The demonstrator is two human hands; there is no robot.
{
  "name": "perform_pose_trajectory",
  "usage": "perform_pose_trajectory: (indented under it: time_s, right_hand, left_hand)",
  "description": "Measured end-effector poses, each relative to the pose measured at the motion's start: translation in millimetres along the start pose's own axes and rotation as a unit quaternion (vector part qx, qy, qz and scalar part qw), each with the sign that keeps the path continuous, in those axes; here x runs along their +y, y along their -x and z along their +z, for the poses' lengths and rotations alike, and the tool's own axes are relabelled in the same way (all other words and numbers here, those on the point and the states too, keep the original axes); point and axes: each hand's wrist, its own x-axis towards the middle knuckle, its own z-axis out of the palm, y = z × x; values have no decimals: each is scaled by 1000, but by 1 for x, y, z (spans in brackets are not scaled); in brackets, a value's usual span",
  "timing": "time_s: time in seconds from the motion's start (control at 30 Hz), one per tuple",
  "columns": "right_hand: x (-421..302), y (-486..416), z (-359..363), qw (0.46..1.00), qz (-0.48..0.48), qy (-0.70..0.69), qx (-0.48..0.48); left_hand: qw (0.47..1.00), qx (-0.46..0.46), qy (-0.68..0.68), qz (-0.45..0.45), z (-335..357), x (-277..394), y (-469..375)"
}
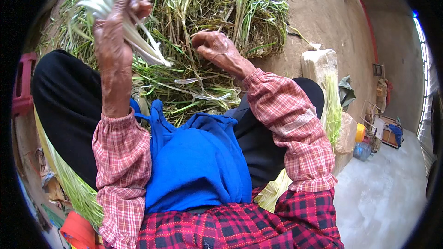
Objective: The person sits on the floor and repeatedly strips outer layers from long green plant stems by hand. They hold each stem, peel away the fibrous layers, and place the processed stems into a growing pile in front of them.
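My left hand point(114, 38) is raised at the upper left, closed around a small bunch of pale stalks point(147, 48). Their white, blurred upper part fans out above the fist, and the other ends hang below it. Right of centre, my right hand point(218, 48) hovers over or touches the heap, its fingers curled inward. Whether a thin strand sits between those fingertips is hidden. Under both hands spreads a large heap of green leafy stalks point(263, 14), with brown, withered leaves tangled in. Loose whitish stalks point(214, 95) lie at its near side, before my blue apron point(197, 166).
Bundles of pale yellow-green stalks lie at right point(332, 107), at left point(74, 176) and beneath my right arm point(275, 190). A wrapped block point(318, 62) stands by my right knee. A pink plastic stool point(25, 83) and a red container point(78, 230) are at left.
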Motion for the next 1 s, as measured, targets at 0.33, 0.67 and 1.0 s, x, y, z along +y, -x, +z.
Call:
perform_pose_trajectory:
  time_s: [0.33,0.67,1.0]
  right_hand:
    - [72,-18,-41,916,325,229,52]
    - [97,-29,-37,886,285,334,150]
    - [107,-21,-42,889,288,328,141]
  left_hand:
    - [994,48,51,-88,-8,11,-2]
    - [983,89,45,-155,-12,-5,3]
    - [977,125,37,-172,1,-10,5]
